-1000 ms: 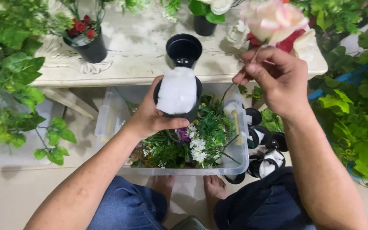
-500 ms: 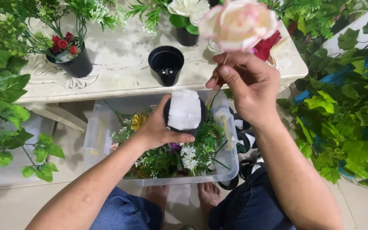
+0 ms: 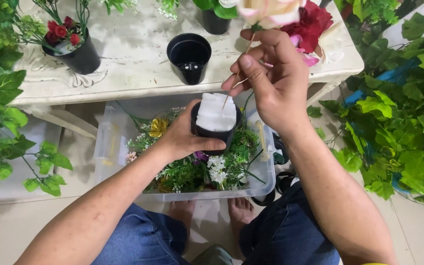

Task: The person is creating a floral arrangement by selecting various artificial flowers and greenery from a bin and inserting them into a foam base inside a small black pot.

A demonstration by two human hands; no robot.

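Observation:
My left hand point(image 3: 185, 138) grips a small black pot point(image 3: 215, 133) filled with a white foam block point(image 3: 216, 113), held over a clear plastic bin point(image 3: 109, 147) of artificial greenery and flowers. My right hand point(image 3: 273, 78) pinches the thin stem point(image 3: 235, 82) of a pale pink and cream artificial rose point(image 3: 270, 11). The stem's lower tip touches the top of the foam. The rose head is cut off by the top edge of the view.
A whitewashed table point(image 3: 133, 54) holds an empty black pot point(image 3: 189, 58), a black pot with red flowers point(image 3: 72, 46), another pot of greenery point(image 3: 215, 17) and red blooms point(image 3: 315, 22). Leafy plants crowd both sides. My knees and bare feet are below the bin.
The rose has come down and its stem tip now meets the foam in the pot. The view has shifted so the table sits higher in view.

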